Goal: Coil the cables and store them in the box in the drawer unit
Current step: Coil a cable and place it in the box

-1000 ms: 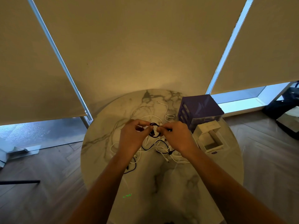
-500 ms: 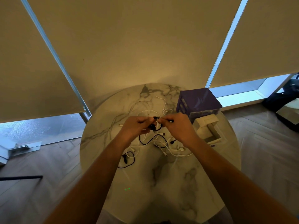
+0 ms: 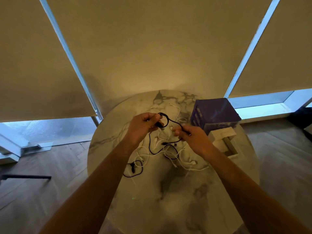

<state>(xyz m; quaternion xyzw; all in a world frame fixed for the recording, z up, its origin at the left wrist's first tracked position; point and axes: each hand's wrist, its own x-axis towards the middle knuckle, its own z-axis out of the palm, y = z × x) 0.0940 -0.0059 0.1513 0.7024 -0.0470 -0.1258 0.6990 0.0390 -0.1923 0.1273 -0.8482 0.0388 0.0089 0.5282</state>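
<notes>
The left hand point(image 3: 142, 126) is raised above the round marble table point(image 3: 228, 191), fingers curled round a small coil of the black cable point(image 3: 174, 122), thumb pressed on top. From that coil the cable arcs up and runs rightward and slightly down to the right hand point(image 3: 194, 138), whose thumb and forefinger pinch it close together. The held stretch lies roughly left to right between the hands, which are near but apart. Below the left hand the cable's tail drops to the table and loops toward the right among tangled white cables point(image 3: 185, 159). Another black cable point(image 3: 134, 168) lies looped near the left forearm. Right of the hands stands the purple drawer unit point(image 3: 217, 115), and just in front of it the open white box point(image 3: 226, 144), partly behind the right wrist.
</notes>
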